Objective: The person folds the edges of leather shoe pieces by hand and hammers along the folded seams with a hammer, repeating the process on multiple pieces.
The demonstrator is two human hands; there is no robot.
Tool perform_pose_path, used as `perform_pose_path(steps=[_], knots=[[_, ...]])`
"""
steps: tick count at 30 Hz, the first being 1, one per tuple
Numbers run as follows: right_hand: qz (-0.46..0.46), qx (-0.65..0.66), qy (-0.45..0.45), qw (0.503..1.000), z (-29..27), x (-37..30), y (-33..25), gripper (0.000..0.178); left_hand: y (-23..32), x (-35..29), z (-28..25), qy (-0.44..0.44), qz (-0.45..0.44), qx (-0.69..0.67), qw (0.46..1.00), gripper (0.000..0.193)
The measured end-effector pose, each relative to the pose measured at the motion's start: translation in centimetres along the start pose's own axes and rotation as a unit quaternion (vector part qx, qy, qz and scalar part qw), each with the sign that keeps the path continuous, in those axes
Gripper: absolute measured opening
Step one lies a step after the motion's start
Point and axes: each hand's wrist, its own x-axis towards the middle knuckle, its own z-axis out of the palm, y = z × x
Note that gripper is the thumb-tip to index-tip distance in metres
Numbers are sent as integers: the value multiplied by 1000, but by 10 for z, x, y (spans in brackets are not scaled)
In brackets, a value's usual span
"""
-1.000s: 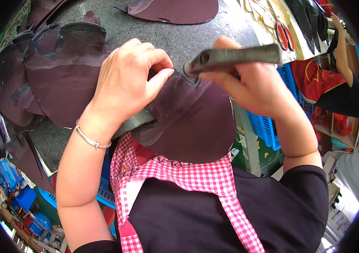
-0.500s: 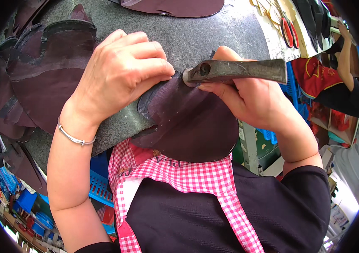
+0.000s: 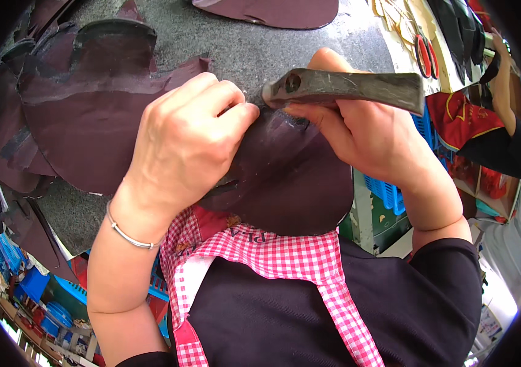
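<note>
A dark maroon leather-like piece (image 3: pixel 297 177) lies over the near edge of the grey work surface, its rounded end hanging toward my apron. My left hand (image 3: pixel 187 134) is closed at its far left edge, with thumb and curled fingers against the material; the fingertips are partly hidden. My right hand (image 3: pixel 374 131) grips a metal hammer (image 3: pixel 358 87) close up by the head, the handle hidden beneath the hand. The hammer's small round face is at the piece's far edge, just right of my left fingertips. Whether it touches the piece, I cannot tell.
Several similar maroon pieces (image 3: pixel 89 116) overlap on the left of the grey surface (image 3: pixel 236 46). Another piece (image 3: pixel 279 12) lies at the far side. Red-handled scissors (image 3: pixel 426 56) rest at the far right. A co-worker's arm (image 3: pixel 504 92) shows beyond.
My left hand has shifted down and slightly right, its fingers curling more over the piece's edge. The hammer and right hand have moved up a little.
</note>
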Motion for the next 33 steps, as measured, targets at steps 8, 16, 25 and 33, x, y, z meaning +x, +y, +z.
perform_pose_path(steps=[8,16,25,33], knots=[[-33,-30,-4,999,2,7,-5,16,16,-16,6,58,-60,-5,996,18],[-60,-16,-18,998,-2,17,-15,20,31,-27,5,83,-114,3,990,21],[-134,-104,-59,984,4,22,-24,21,38,-41,2,111,-137,6,984,18],[-149,-91,-29,984,16,21,-26,23,53,-51,7,121,-177,11,977,18]])
